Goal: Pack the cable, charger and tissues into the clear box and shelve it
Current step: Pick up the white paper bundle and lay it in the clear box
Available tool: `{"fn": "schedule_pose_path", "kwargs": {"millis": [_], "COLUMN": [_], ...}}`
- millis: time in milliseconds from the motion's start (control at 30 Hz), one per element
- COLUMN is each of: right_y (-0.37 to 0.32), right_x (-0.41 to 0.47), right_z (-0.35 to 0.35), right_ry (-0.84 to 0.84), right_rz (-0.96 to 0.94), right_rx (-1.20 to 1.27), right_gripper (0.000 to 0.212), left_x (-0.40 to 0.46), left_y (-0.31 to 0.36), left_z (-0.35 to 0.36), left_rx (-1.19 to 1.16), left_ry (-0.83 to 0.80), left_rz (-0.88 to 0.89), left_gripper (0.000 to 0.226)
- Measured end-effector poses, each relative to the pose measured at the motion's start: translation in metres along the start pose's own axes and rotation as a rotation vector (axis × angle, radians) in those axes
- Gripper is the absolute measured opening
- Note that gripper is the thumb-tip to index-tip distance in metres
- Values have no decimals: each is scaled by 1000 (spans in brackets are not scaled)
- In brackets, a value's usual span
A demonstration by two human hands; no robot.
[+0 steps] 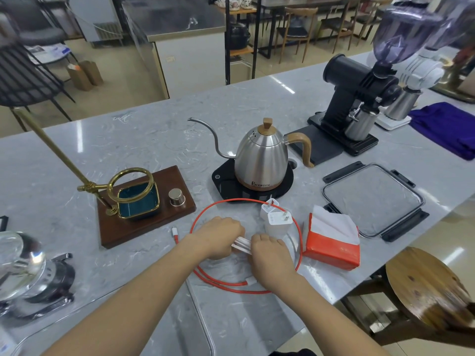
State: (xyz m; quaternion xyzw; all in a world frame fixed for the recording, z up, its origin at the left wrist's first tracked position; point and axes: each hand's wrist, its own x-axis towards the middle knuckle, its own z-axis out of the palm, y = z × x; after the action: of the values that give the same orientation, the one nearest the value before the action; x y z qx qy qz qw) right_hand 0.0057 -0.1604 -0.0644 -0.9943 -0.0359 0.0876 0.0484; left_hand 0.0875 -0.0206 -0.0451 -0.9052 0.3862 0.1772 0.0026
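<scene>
A red cable (239,200) lies in a wide loop on the grey marble counter. Inside the loop, my left hand (221,235) and my right hand (270,255) are both closed on the ends of a short white ribbed strip (241,244); I cannot tell what it is. Two white chargers (277,222) stand just beyond my right hand, touching the loop. A red tissue pack (331,245) with white tissue sticking out lies to the right of the loop. The clear box (203,317) sits at the near edge under my forearms, and only its rim shows.
The box's clear lid (372,201) with black clips lies right of the tissues. A steel kettle (262,158) on a black base stands behind the cable. A wooden tray with a brass stand (146,201) is on the left, coffee grinders (359,98) at the back right, a wooden stool (426,286) beside the counter.
</scene>
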Motion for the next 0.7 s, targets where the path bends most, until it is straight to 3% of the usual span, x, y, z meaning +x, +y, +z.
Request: {"fn": "schedule_pose_path", "kwargs": {"millis": [300, 700], "right_y": [6, 18], "right_x": [-2, -3], "right_z": [0, -7], "right_ry": [-21, -20], "right_rz": [-24, -130], "right_rx": [72, 171], "right_gripper": [34, 17], "left_x": [-5, -15], "left_y": [6, 6], "left_z": [-5, -23], "left_rx": [20, -270], "left_ry": [-30, -53], "left_rz": [-41, -27], "left_gripper": [27, 13]}}
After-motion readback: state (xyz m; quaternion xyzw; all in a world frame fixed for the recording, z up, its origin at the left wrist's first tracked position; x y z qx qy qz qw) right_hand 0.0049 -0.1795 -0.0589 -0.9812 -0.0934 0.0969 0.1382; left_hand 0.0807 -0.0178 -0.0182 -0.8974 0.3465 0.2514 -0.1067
